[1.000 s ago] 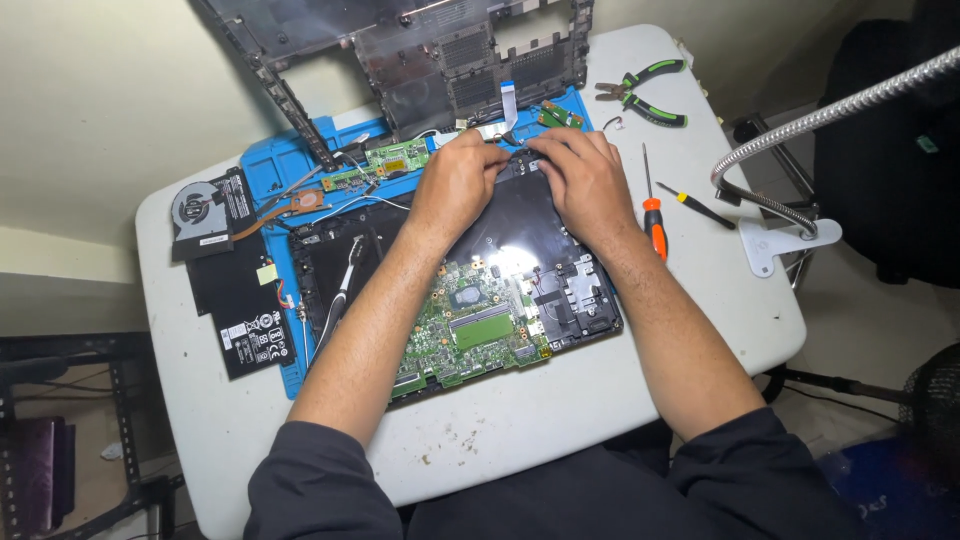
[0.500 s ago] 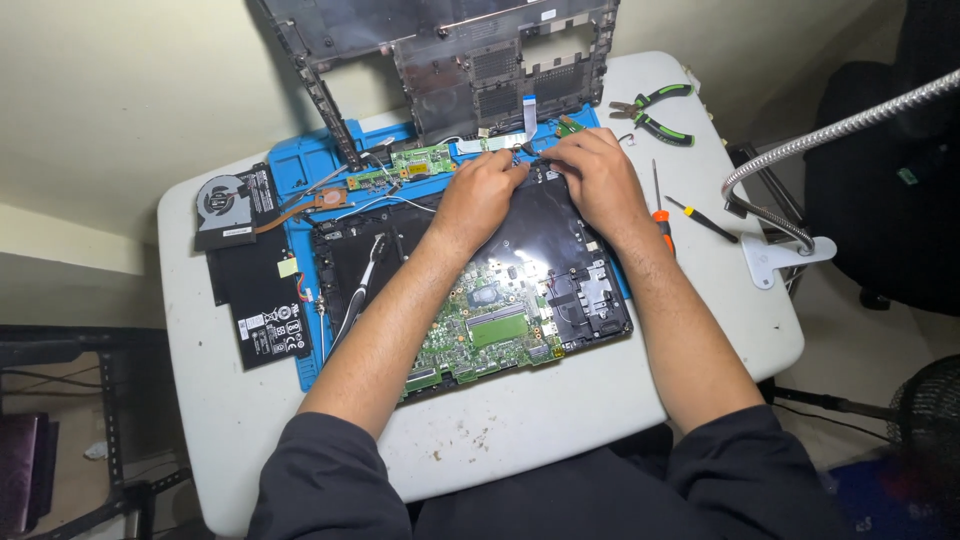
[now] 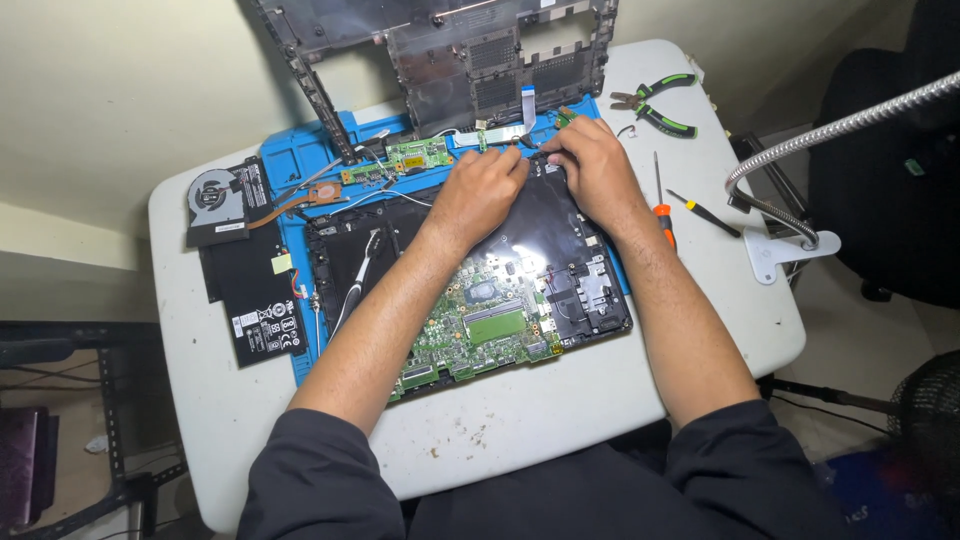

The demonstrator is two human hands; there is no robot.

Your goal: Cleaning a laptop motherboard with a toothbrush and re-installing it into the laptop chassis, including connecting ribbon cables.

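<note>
Hands meet at the far edge of the opened laptop on the blue mat, mid-table. Left hand and right hand curl their fingers there; what they pinch I cannot tell. Pliers lie at the far right corner.

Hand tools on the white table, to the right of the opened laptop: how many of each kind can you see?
Pliers with green and black handles: 1
Screwdriver with orange handle: 1
Screwdriver with black and yellow handle: 1
Total: 3 hand tools, all lying beside the right hand, none held.
</note>
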